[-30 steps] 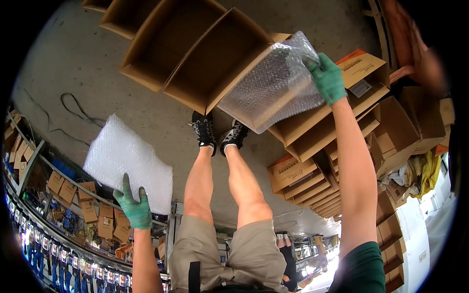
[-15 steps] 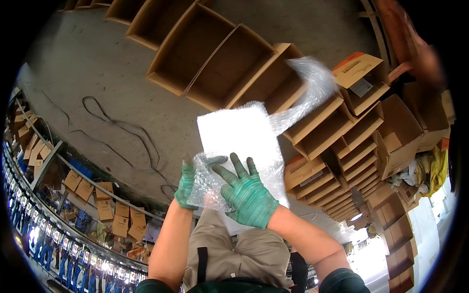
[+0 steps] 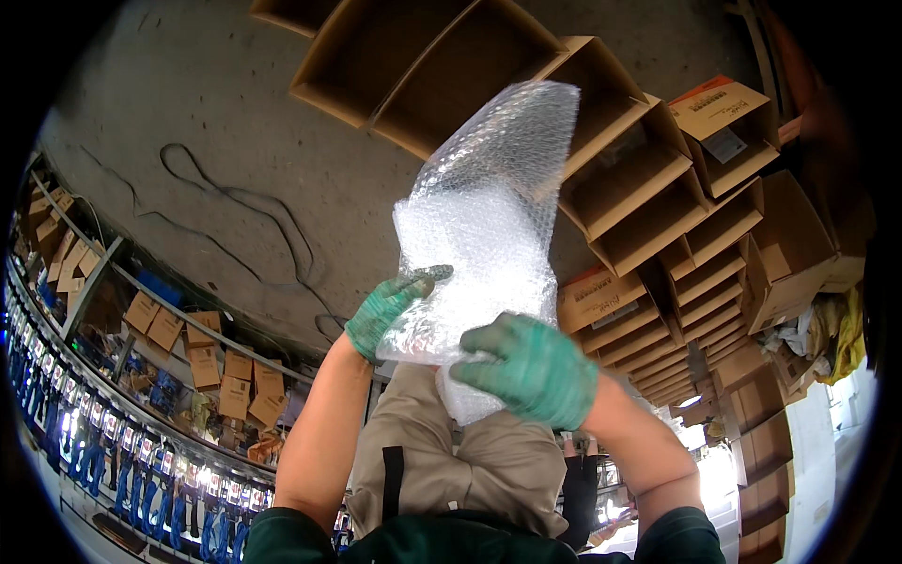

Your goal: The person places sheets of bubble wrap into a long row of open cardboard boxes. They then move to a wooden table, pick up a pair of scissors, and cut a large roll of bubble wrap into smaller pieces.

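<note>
A sheet of clear bubble wrap [image 3: 526,141] lies over a flat white piece [image 3: 474,235] held in front of my lap, its far end standing loose beyond it. A narrow white end [image 3: 470,402] hangs below, toward my knees. My left hand [image 3: 390,312], in a green glove, is closed on the left edge, thumb on top and fingers hidden underneath. At the near right edge my right hand [image 3: 531,368], also green-gloved and slightly blurred, has its fingers curled onto the wrap. What the wrapping may contain cannot be made out.
Open cardboard boxes [image 3: 470,75] stand ahead, and more [image 3: 648,235] are stacked in rows at the right. A dark cable [image 3: 235,193] lies on the concrete floor [image 3: 141,94]. Small cartons [image 3: 235,385] and a rack with blue hanging items [image 3: 141,498] line the left.
The loose bubble wrap flap has swung from the far right to lie over the white piece. My right hand has moved right and its spread fingers have curled. My left thumb now presses the edge.
</note>
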A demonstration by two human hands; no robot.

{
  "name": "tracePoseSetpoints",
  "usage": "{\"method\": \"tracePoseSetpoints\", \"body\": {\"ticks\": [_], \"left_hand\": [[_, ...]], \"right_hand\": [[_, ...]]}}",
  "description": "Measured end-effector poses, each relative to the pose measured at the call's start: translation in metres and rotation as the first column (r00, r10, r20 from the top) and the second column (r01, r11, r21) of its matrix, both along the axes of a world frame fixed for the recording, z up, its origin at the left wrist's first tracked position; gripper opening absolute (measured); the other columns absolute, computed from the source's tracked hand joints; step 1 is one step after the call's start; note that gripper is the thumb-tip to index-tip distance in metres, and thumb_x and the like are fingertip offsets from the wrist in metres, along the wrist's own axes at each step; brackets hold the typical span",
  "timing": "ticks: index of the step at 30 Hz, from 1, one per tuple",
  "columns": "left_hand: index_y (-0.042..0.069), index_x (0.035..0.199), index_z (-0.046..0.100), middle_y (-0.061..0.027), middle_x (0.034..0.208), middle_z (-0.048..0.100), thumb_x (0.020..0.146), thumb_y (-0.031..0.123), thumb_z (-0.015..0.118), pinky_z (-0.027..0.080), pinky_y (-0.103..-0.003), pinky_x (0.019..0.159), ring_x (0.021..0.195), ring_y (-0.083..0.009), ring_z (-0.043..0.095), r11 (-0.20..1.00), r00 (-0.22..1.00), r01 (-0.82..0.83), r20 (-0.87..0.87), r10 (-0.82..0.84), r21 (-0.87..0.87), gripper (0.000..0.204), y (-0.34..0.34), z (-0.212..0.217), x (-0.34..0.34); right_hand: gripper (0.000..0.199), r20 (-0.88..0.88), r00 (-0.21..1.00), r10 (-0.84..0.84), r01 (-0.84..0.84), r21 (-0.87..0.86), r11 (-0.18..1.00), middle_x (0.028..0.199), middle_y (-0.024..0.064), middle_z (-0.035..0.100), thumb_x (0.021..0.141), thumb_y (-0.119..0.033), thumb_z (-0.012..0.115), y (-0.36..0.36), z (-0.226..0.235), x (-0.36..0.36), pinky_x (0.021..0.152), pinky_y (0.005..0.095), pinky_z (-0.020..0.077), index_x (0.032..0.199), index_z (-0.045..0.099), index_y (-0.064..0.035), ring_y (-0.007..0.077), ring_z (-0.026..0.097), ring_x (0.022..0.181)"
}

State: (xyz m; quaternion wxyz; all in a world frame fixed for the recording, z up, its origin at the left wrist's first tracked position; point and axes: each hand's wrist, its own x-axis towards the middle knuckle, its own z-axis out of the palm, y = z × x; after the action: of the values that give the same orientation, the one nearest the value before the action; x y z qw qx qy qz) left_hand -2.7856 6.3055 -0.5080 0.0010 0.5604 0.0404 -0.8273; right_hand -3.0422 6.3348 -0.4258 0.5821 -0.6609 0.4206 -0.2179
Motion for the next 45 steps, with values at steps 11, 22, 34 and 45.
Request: {"method": "tracePoseSetpoints", "body": {"ticks": [11,22,34,45], "left_hand": [[0.000,0.138,0.058,-0.0064,0.130,0.064,0.093,0.011,0.068,0.050,-0.029,0.095,0.113,-0.0138,0.059,0.990,0.974,0.130,-0.180,-0.137,-0.050,0.046,0.003,0.017,0.005],[0.000,0.146,0.049,-0.0032,0.133,0.061,0.093,0.008,0.066,0.048,-0.028,0.097,0.108,-0.0124,0.058,0.998,0.997,0.025,-0.077,-0.020,0.063,0.057,0.009,0.028,0.000],[-0.001,0.148,0.044,-0.0082,0.145,0.053,0.099,-0.004,0.048,0.046,-0.027,0.105,0.121,-0.0144,0.056,0.692,0.843,0.315,-0.143,-0.518,-0.649,0.050,0.027,0.013,0.001],[0.000,0.151,0.037,-0.0107,0.149,0.049,0.102,0.003,0.047,0.044,-0.033,0.112,0.132,-0.0207,0.052,0.670,0.814,0.385,-0.109,-0.570,-0.635,0.051,0.074,-0.023,0.013]], "right_hand": [[0.041,-0.020,0.995,0.101,-0.087,0.361,0.929,0.137,0.0125,0.056,0.084,0.002,0.067,-0.036,-0.102,-0.029,0.096,0.0411,0.0547,0.118,0.072,-0.0202,0.0346,0.060,0.119],[0.045,-0.370,0.568,-0.735,0.767,0.563,0.308,0.116,0.0104,0.058,0.095,-0.036,0.070,0.015,-0.072,-0.048,0.086,0.0316,0.0490,0.125,0.063,-0.0041,0.0199,0.055,0.098],[0.031,-0.225,0.643,-0.733,0.214,0.971,-0.110,0.098,0.0099,0.070,0.100,-0.027,0.063,0.068,-0.025,-0.034,0.067,0.0294,0.0557,0.110,0.066,0.0022,0.0191,0.067,0.079],[0.047,-0.658,0.545,-0.519,0.816,0.559,0.147,0.134,0.0190,0.055,0.088,-0.012,0.067,0.096,-0.021,-0.003,0.098,0.0494,0.0538,0.131,0.052,-0.0008,0.0336,0.058,0.125]]}}
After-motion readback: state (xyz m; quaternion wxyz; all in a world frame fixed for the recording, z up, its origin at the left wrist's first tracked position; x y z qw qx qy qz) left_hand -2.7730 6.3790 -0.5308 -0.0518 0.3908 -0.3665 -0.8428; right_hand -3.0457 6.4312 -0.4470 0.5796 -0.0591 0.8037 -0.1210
